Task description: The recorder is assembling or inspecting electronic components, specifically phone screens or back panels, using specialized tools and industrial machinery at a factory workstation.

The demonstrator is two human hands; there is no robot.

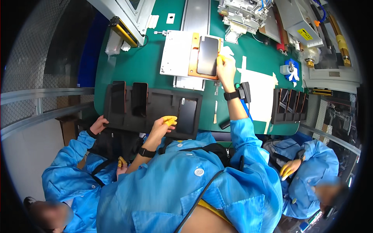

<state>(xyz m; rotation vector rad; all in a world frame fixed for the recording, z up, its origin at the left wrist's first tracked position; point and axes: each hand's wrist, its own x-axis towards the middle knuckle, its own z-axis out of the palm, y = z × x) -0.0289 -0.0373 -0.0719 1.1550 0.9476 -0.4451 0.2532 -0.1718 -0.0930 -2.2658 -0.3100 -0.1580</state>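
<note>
A dark-screened phone (208, 56) lies in an orange-brown fixture (193, 58) on a white metal plate (173, 54). At the phone's right edge, my right hand (226, 70) has its fingers closed, with yellow covers on the fingertips; its far fingers are partly hidden. My left hand (160, 129) hovers over the near edge of a black tray (159, 105), yellow-covered fingers drawn together, and nothing shows in them. Just right of that hand, another phone (187, 116) rests in the tray. Two more phones, one dark (140, 99) and one orange-edged (119, 97), sit in its left part.
A co-worker's hand (99, 125) touches the tray's left corner; another co-worker (311, 174) sits at the right. A second black tray (289, 106) holds several phones. Machinery (244, 15) stands at the back, a yellow-black bar (126, 31) at left. A thin tool (215, 112) lies near my right forearm.
</note>
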